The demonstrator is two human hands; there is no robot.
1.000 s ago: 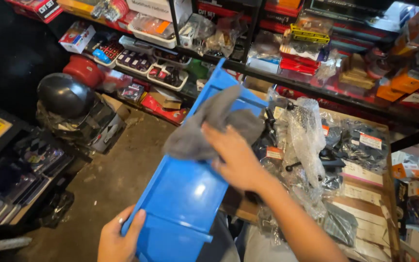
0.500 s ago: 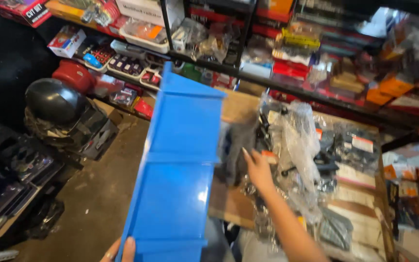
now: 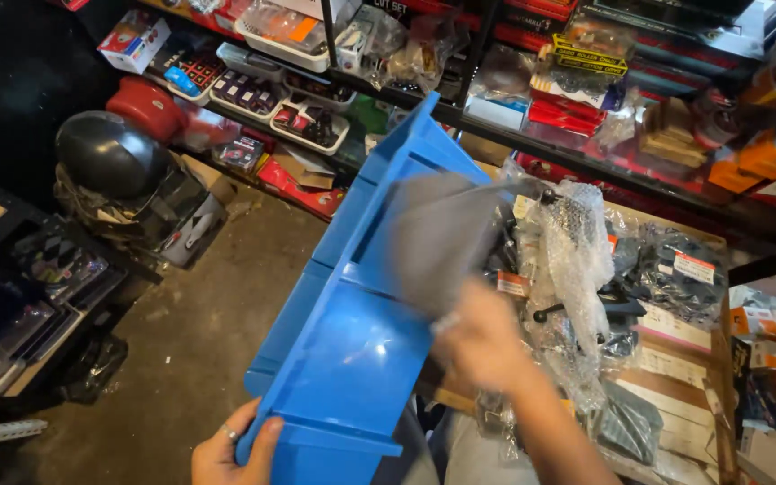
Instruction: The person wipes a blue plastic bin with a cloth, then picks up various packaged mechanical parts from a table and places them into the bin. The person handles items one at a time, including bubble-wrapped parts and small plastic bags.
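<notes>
A long blue plastic bin is tilted up toward the shelves. My left hand grips its near lower corner, with a ring on one finger. My right hand, blurred by motion, holds a grey cloth that lies against the bin's upper right side. The cloth hides part of the bin's rim.
A cardboard box full of bubble wrap and bagged black parts sits to the right. Metal shelves with packaged goods run along the back. A black helmet and a red container sit at left above the concrete floor.
My right hand, which was down by the box beside the bin half a second ago, has swung back up with the grey cloth onto the bin. The bin has turned slightly.
</notes>
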